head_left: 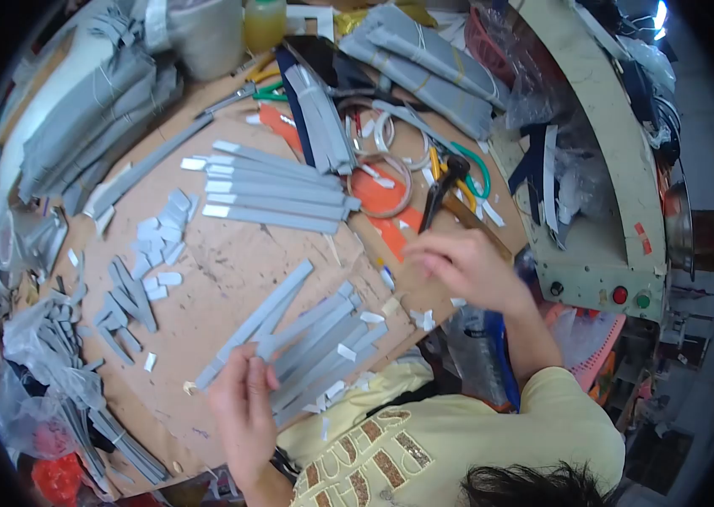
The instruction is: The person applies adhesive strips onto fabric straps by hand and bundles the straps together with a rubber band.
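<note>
My left hand (243, 410) is closed at the near end of a long grey strip (276, 294), thumb and fingers pinched together on it. Several similar grey strips (314, 342) lie beside it in a loose bundle, with small white pieces (346, 351) scattered on and around them. Off to the right, my right hand (465, 269) is raised with its fingers curled together; whatever they may hold is too small to make out. Just beyond its fingertips lies a black-handled hammer (434, 203).
A row of white-tipped grey strips (268, 193) lies farther back on the board (205, 313). Small pale pieces (158, 241) and short grey pieces (127, 296) are at left. Green-handled scissors (482, 173) and tape rolls (407, 190) sit behind. A machine (606, 270) with buttons stands at right.
</note>
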The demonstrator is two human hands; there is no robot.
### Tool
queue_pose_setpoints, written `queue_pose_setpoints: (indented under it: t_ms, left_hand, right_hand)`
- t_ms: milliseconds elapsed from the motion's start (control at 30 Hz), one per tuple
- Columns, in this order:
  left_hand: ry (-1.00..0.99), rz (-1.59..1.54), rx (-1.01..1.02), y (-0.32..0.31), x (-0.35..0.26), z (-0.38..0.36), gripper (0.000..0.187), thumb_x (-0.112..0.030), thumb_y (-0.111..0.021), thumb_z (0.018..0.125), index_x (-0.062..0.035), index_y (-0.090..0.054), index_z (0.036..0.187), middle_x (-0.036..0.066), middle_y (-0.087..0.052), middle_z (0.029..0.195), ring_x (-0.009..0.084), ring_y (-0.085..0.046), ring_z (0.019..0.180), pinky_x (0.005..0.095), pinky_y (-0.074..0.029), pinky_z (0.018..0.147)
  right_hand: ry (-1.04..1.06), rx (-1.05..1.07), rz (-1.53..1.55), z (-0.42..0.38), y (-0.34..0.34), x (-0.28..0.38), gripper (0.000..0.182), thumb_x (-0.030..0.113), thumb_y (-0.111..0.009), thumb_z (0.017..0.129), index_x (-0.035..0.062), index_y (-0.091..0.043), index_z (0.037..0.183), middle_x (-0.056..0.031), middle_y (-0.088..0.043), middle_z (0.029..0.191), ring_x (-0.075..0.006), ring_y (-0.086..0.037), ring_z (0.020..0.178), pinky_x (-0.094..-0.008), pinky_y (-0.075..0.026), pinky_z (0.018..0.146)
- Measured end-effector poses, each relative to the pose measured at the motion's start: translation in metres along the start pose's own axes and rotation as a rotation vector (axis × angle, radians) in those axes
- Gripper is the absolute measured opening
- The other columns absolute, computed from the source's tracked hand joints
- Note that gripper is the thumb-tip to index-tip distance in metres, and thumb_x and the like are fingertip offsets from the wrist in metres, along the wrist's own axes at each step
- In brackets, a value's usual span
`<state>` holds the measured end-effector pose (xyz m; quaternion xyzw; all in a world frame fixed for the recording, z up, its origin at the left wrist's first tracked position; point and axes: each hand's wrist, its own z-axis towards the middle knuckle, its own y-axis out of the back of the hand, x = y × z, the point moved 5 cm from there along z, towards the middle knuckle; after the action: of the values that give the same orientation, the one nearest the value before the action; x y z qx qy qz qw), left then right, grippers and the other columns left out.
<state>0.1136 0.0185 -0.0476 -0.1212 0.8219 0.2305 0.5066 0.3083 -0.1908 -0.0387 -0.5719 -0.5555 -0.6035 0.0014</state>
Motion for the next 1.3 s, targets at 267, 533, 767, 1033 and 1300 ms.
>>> queue_pose_setpoints:
  t_ms: [267, 533, 767, 1033, 1300]
  left_hand:
    - [-0.082, 0.085, 0.076, -0.014, -0.008, 0.002, 0.016, 0.001, -0.048, 0.087, 0.0009, -0.061, 0.097, 0.002, -0.055, 0.065, 0.0119, -0.040, 0.053, 0.0245, -0.032, 0.050]
    - [-0.095, 0.152, 0.140, -0.021, -0.015, -0.001, 0.015, 0.002, -0.049, 0.086, 0.0013, -0.062, 0.092, 0.002, -0.054, 0.061, 0.0130, -0.040, 0.051, 0.0257, -0.033, 0.049]
    - [-0.161, 0.192, 0.174, -0.026, -0.012, 0.001, 0.013, 0.002, -0.050, 0.086, 0.0015, -0.063, 0.090, 0.003, -0.053, 0.058, 0.0145, -0.041, 0.051, 0.0263, -0.034, 0.050]
    - [-0.148, 0.216, 0.268, -0.024, -0.011, 0.000, 0.013, 0.002, -0.051, 0.086, 0.0016, -0.062, 0.092, 0.004, -0.053, 0.058, 0.0157, -0.042, 0.051, 0.0272, -0.036, 0.051]
    - [0.079, 0.157, -0.048, 0.024, 0.009, -0.004, 0.017, -0.003, -0.047, 0.091, 0.0012, -0.061, 0.100, 0.004, -0.057, 0.067, 0.0140, -0.043, 0.057, 0.0258, -0.036, 0.055]
  right_hand:
    - [0.601, -0.104, -0.162, 0.032, -0.033, 0.018, 0.012, 0.012, -0.061, 0.083, 0.0043, -0.066, 0.090, -0.0085, -0.066, 0.077, -0.0248, -0.055, 0.060, -0.0335, -0.045, 0.062]
    - [0.768, -0.072, 0.017, 0.027, -0.055, 0.067, 0.009, 0.015, -0.061, 0.085, 0.0063, -0.062, 0.082, -0.0063, -0.060, 0.067, -0.0232, -0.057, 0.062, -0.0323, -0.045, 0.063]
    - [0.737, 0.200, 0.107, 0.019, -0.086, 0.070, 0.014, 0.013, -0.065, 0.084, 0.0035, -0.055, 0.081, -0.0075, -0.056, 0.067, -0.0233, -0.053, 0.058, -0.0319, -0.043, 0.057]
    - [0.677, 0.587, 0.256, 0.014, -0.081, 0.067, 0.004, 0.002, -0.057, 0.084, 0.0012, -0.054, 0.082, -0.0105, -0.058, 0.072, -0.0261, -0.055, 0.062, -0.0343, -0.045, 0.060]
    - [0.326, -0.555, -0.400, 0.103, 0.042, -0.013, 0.022, 0.009, -0.059, 0.081, 0.0021, -0.065, 0.102, -0.0107, -0.063, 0.094, -0.0265, -0.058, 0.085, -0.0341, -0.047, 0.077]
